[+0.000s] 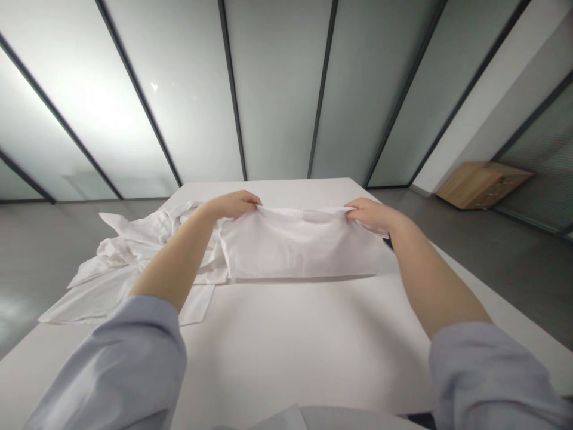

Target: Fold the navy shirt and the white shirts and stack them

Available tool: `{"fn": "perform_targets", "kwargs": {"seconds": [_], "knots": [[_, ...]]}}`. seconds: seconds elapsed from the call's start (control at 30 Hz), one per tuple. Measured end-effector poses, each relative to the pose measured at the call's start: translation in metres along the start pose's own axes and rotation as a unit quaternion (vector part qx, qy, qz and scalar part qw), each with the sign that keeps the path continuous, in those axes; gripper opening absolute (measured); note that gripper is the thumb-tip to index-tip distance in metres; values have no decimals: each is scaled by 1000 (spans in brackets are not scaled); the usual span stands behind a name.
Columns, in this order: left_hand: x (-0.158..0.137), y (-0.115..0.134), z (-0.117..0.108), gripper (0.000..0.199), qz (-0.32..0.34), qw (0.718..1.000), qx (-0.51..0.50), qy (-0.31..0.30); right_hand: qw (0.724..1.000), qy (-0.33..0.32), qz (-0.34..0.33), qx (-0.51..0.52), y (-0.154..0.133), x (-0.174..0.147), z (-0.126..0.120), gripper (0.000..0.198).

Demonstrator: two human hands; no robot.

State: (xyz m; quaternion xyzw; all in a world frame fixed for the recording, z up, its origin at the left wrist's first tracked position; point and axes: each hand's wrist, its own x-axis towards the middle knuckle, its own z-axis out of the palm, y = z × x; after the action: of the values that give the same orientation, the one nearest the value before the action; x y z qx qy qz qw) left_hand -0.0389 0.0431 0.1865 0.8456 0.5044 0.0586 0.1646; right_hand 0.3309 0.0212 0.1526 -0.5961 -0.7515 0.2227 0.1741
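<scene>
A white cloth is stretched between my two hands over the table, its upper edge pulled nearly straight. My left hand pinches that edge near its left end. Toward the other end, my right hand grips the same edge with fingers closed. The cloth's lower edge hangs close to the tabletop and casts a thin shadow. Whether it is a garment or a plain piece of fabric I cannot tell. Left of it, partly behind my left forearm, lies a heap of crumpled white fabric.
The white table runs from in front of me toward a frosted glass partition. Some of the heap reaches over the table's left edge. A small dark item shows beside my right wrist. A wooden cabinet stands on the grey floor at right.
</scene>
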Motion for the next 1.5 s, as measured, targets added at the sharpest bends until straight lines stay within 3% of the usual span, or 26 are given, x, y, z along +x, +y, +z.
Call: {"fn": "perform_targets", "kwargs": {"seconds": [0.07, 0.13, 0.2, 0.27, 0.37, 0.47, 0.6, 0.83, 1.5], "knots": [[22, 4, 5, 41, -53, 986, 59, 145, 995, 57, 20, -77, 2, 28, 4, 24], [36, 7, 19, 45, -91, 944, 104, 300, 975, 167, 33, -140, 4, 47, 18, 31], [41, 8, 43, 45, -97, 916, 117, 372, 956, 235, 4, -177, 5, 54, 38, 41], [40, 7, 73, 42, -86, 923, 116, 356, 952, 227, -28, -201, 7, 52, 64, 44], [36, 4, 124, 37, -75, 957, 125, 250, 961, 157, -49, -223, 11, 40, 102, 43], [33, 1, 167, 46, -75, 978, 137, 140, 967, 81, -25, -239, 19, 28, 136, 50], [29, -7, 197, 60, -100, 980, 142, 96, 967, 45, 40, -247, 32, 19, 164, 57], [17, -15, 198, 64, -119, 982, 119, 80, 969, 36, 50, -239, 41, 16, 170, 60], [12, -8, 197, 62, -124, 981, 130, 72, 970, 42, 46, -235, 44, 15, 170, 60]]}}
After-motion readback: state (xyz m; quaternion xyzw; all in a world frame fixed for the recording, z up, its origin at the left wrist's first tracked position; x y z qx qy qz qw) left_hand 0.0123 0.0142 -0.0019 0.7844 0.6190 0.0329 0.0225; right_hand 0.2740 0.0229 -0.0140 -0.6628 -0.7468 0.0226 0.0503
